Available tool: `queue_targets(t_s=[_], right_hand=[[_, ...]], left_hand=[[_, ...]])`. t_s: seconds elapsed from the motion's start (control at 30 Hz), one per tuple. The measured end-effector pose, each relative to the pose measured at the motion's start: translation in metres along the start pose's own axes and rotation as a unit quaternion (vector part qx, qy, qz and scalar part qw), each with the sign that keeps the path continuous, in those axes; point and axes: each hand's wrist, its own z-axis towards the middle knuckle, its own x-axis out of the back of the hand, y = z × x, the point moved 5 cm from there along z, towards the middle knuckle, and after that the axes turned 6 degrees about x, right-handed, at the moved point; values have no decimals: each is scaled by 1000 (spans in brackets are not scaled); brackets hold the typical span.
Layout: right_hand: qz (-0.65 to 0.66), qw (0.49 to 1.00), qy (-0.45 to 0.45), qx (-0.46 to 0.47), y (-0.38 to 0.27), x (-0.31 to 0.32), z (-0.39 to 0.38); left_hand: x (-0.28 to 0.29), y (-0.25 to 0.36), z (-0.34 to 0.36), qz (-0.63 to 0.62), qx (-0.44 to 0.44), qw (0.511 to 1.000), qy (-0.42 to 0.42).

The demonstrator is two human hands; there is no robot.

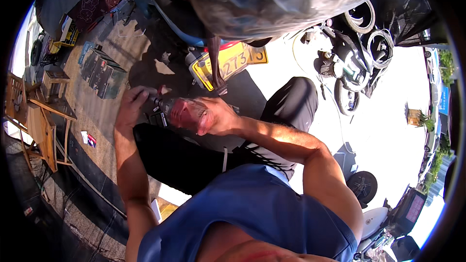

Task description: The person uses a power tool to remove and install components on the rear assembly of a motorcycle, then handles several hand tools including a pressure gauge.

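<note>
My right hand is wrapped round a blurred red and grey tool, shaped like a small power tool with a narrow dark front end. That front end points left, toward my left hand. The fingers of my left hand are closed close to the tip; whatever is between them is too blurred to name. Beneath the tool, by my dark trouser leg, lie small dark and silvery pieces. Just beyond my hands is the back of a vehicle with a yellow number plate and a dark strap hanging over it.
A dark box stands on the ground at the left, near a small wooden stool and a wooden chair. A large plastic-wrapped bulk overhangs the top. Tyres and parts lie right; a wheel is lower right.
</note>
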Motion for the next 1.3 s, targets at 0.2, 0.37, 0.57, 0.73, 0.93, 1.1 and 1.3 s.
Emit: queue_targets(t_s=[0.2,0.37,0.57,0.73,0.93,1.1,1.3], right_hand=[[-78,965,-86,237,-32,104,-51],[42,970,-87,222,-12,205,-107],[19,993,-20,116,13,338,-146],[12,974,214,-72,57,436,-176],[-85,946,304,-71,139,499,-174],[-40,931,334,-139,168,526,-216],[-53,897,334,-283,219,582,-226]], left_hand=[[-138,65,-72,-161,-39,985,41],[-265,162,-34,-25,-27,999,5],[-341,262,44,-31,-91,991,96],[-371,302,126,0,-71,995,70],[-374,255,302,14,48,992,117],[-318,122,483,-13,175,949,260],[-241,-47,619,-20,306,874,377]])
